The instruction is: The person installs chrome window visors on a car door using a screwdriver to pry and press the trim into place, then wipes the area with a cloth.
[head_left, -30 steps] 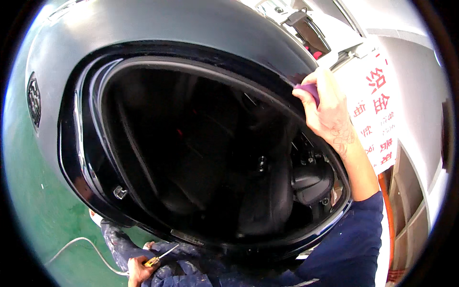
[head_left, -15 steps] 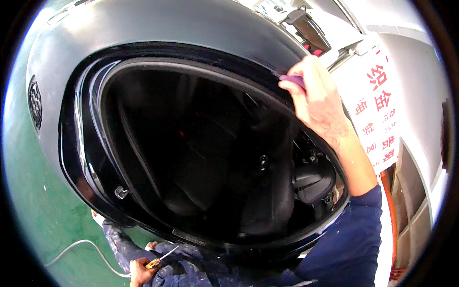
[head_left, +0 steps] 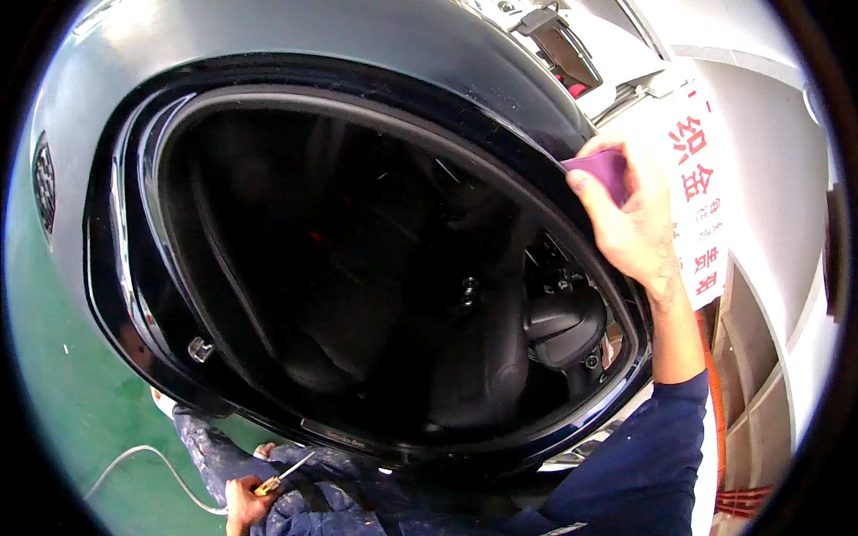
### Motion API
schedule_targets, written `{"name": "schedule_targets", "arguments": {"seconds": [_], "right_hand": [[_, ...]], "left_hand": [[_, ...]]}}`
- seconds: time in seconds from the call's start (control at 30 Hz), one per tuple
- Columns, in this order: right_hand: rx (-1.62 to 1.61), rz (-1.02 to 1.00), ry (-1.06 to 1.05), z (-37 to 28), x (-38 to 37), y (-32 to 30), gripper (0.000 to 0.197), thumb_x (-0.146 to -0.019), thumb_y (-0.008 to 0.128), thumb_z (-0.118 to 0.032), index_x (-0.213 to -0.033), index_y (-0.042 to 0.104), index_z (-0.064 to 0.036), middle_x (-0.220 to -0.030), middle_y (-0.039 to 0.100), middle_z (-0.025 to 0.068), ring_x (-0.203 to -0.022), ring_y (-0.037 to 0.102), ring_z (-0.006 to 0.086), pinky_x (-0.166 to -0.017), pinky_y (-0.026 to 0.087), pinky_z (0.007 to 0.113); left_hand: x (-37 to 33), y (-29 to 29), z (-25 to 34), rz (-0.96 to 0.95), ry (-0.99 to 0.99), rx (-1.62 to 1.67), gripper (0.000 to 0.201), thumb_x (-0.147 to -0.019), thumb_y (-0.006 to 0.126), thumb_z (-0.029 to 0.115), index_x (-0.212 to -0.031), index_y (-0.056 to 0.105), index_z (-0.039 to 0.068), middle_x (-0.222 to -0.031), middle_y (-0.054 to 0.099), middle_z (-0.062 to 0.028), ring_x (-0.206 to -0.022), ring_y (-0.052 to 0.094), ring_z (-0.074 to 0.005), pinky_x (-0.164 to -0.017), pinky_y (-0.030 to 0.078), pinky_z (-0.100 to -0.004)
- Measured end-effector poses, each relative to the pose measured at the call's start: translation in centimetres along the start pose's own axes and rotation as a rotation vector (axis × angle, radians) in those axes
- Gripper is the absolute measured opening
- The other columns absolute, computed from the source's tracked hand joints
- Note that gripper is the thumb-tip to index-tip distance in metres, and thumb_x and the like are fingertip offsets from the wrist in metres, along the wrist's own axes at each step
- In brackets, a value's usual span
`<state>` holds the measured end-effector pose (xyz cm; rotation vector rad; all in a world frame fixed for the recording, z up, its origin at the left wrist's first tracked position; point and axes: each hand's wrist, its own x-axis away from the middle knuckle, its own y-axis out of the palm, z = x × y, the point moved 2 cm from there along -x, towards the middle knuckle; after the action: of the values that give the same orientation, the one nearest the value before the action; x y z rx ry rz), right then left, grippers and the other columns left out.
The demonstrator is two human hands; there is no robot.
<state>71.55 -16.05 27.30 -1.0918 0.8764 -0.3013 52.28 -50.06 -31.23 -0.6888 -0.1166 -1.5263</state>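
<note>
Working a purple scraper (head_left: 601, 168) along the car window frame (head_left: 500, 152), right hand (head_left: 639, 223) clamped on it; left hand (head_left: 243, 500) (low, below the frame) gripping apparently a screwdriver (head_left: 281, 475). Next: steady pressure along the rim.

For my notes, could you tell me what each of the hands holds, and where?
Right hand pinches a purple scraper by its rear edge; left hand grips a screwdriver by its handle.
</note>
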Motion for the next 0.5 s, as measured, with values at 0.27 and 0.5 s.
{"name": "schedule_targets", "arguments": {"seconds": [0.27,0.5], "right_hand": [[0.163,0.018,-0.219,0.0,-3.0,2.7,0.019,-0.084,0.076,-0.006,-0.095,0.061,-0.0016,-0.087,0.065,0.0173,-0.079,0.067,0.0377,-0.073,0.054,0.043],[0.085,0.062,-0.215,-1.0,-3.8,4.1,0.015,-0.084,0.075,-0.006,-0.091,0.063,-0.0029,-0.083,0.066,0.0175,-0.080,0.068,0.0378,-0.073,0.053,0.044]], "left_hand": [[1.2,1.3,-1.7,0.037,0.012,0.006,0.041,-0.068,0.089,0.038,-0.072,0.073,0.000,-0.063,0.067,-0.0197,-0.057,0.068,-0.0319,-0.059,0.053,-0.0420],[4.5,-4.9,5.5,-0.107,-0.087,0.084,0.028,-0.081,0.080,0.027,-0.086,0.072,0.001,-0.069,0.065,-0.0209,-0.057,0.055,-0.0258,-0.059,0.048,-0.0439]]}}
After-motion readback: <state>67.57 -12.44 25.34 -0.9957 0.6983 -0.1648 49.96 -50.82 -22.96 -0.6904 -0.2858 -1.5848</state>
